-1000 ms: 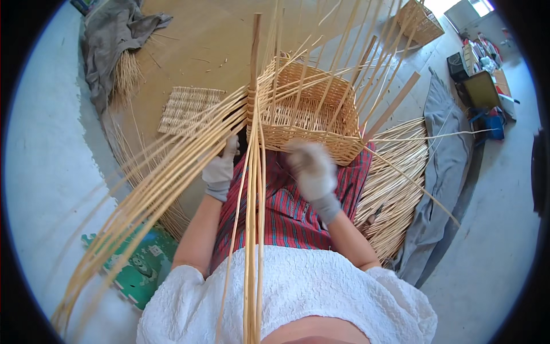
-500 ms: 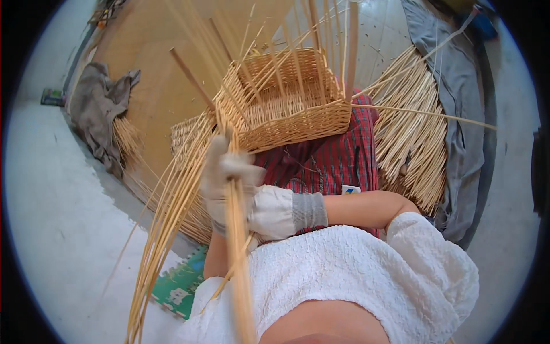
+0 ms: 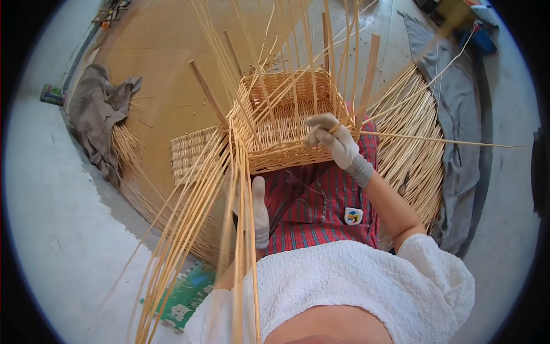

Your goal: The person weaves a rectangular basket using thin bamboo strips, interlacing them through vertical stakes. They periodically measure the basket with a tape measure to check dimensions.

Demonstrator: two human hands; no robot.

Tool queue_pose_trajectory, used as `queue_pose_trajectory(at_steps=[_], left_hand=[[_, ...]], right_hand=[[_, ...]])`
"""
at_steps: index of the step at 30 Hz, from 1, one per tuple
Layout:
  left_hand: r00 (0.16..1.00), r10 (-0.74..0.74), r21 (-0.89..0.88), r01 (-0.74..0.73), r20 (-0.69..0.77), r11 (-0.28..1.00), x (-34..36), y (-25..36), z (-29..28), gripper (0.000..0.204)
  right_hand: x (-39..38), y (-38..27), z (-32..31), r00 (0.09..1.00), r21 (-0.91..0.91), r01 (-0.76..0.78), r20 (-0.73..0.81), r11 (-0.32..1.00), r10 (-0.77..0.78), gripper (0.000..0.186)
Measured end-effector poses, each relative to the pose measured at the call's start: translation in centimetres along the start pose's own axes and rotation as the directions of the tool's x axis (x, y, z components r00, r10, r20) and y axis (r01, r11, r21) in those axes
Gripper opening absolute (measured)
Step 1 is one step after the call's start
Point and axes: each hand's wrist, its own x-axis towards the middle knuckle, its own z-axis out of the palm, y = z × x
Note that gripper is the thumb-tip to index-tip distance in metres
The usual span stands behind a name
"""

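Note:
A rectangular wicker basket (image 3: 286, 157), part woven, stands in front of me, with thin upright stakes and several thick corner posts. At its front wall, towards the right, my gloved right hand (image 3: 337, 143) is closed in a pinch on a slender wicker rod (image 3: 335, 129). The rod's far part looks smeared by motion. Below the basket's left front corner, my gloved left hand (image 3: 260, 215) has stretched fingers and seems to hold nothing; rods partly hide it. A bundle of long rods (image 3: 182, 229) fans from that corner towards me, some passing over my left arm.
A heap of loose rods (image 3: 409, 137) lies on a grey cloth (image 3: 458, 137) at the right. A flat woven piece (image 3: 192, 153) sits left of the basket. Further left, a crumpled cloth (image 3: 97, 97) covers more rods (image 3: 126, 143). Red checked fabric (image 3: 303, 212) covers my lap.
My right hand has moved from the rods at the left across to the basket's front right wall. The left hand has dropped lower and opened. The basket appears slightly lower and further right.

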Motion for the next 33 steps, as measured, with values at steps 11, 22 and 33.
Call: queue_pose_trajectory(at_steps=[11,22,33], left_hand=[[0.895,-0.382,-0.034,0.400,0.232,0.916,1.6,-9.7,6.3,0.055],[0.871,-0.480,-0.380,0.482,0.109,0.789,2.3,-9.9,8.3,0.055],[0.798,-0.529,0.069,0.534,0.287,0.843,3.5,-9.2,5.1,0.047]], right_hand=[[-4.7,1.2,5.2,0.919,-0.337,0.216,-0.248,0.916,-0.308,0.012],[16.7,-3.3,10.3,0.976,-0.819,0.216,0.191,0.531,-0.101,0.027],[12.2,-2.5,12.1,0.986,-0.712,-0.042,-0.145,0.701,-0.088,0.089]])
